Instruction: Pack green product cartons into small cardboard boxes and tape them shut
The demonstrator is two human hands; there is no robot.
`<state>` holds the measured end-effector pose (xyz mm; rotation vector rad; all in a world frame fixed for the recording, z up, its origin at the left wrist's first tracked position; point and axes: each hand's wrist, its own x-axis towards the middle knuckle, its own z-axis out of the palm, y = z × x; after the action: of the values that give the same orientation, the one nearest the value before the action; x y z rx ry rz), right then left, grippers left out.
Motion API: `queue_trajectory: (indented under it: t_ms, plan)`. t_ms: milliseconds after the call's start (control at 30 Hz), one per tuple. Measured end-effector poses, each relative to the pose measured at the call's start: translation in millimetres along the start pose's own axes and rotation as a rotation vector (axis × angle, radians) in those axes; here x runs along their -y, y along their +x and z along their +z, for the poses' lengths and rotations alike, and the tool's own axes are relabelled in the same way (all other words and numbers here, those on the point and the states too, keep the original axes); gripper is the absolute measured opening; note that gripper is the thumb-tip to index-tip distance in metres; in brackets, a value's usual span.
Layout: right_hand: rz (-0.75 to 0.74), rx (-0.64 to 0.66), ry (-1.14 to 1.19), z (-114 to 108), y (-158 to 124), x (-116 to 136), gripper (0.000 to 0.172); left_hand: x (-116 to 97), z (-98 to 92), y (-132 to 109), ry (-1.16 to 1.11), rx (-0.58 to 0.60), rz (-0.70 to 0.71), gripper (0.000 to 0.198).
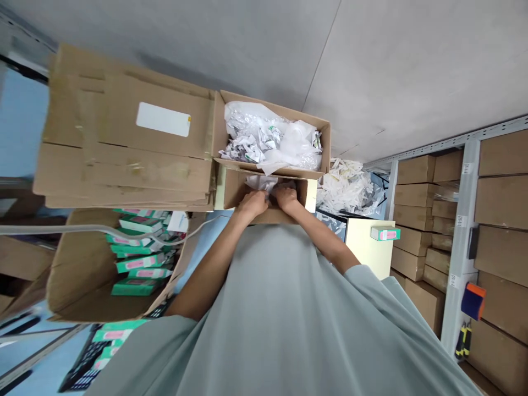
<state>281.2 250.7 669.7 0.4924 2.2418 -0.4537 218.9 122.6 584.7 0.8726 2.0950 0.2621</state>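
Both of my hands are down inside an open cardboard box (236, 187) right in front of my body. A crumpled, whitish plastic wrapping (263, 182) lies between them against the far side. My left hand (254, 203) is closed, with its fingertips in the wrapping. Beside it, my right hand (286, 197) is curled closed at the other edge of the same wrapping. My fingertips are partly hidden, and what lies beneath them in the box cannot be made out. Directly behind stands a larger carton (325, 144) filled with crumpled paper and clear plastic (303, 144).
Flattened cardboard (111, 129) is stacked at the left. Below it, a deep carton (82, 275) holds several green-and-white small boxes (142, 223), with a white cable (91, 229) crossing over. Another small box (385, 234) rests on a cream surface (363, 250) at right, near shelves of cartons (412, 225).
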Motion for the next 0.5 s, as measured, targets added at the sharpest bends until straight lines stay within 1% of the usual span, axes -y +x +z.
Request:
queue_trajectory:
  t_ms: [67, 133, 200, 267, 333, 400, 500]
  plan:
    - [0.029, -0.014, -0.033, -0.9, -21.0, -1.9, 0.035, -4.8, -5.2, 12.0, -0.009, 0.036, -0.016, 0.043]
    - [0.008, -0.092, -0.036, -4.5, -45.6, -6.1, 0.036, -7.5, -10.8, 17.5, -0.025, 0.029, -0.010, 0.042]
    - [-0.032, -0.237, 0.009, -13.8, -66.5, -10.9, 0.036, -6.8, -16.4, 15.4, -0.053, -0.009, 0.024, 0.043]
    - [-0.047, -0.387, 0.069, -29.4, -75.8, -14.3, 0.039, -4.1, -22.2, 7.1, -0.094, -0.090, 0.084, 0.044]
    - [-0.037, -0.456, 0.081, -48.7, -70.8, -14.6, 0.044, -1.4, -28.9, -4.6, -0.138, -0.181, 0.136, 0.044]
    - [-0.031, -0.440, 0.033, -67.0, -56.0, -12.3, 0.047, -0.1, -36.5, -16.8, -0.184, -0.252, 0.157, 0.041]
    - [-0.023, -0.394, -0.036, -83.6, -35.8, -8.2, 0.036, 0.1, -48.4, -33.2, -0.254, -0.322, 0.179, 0.035]
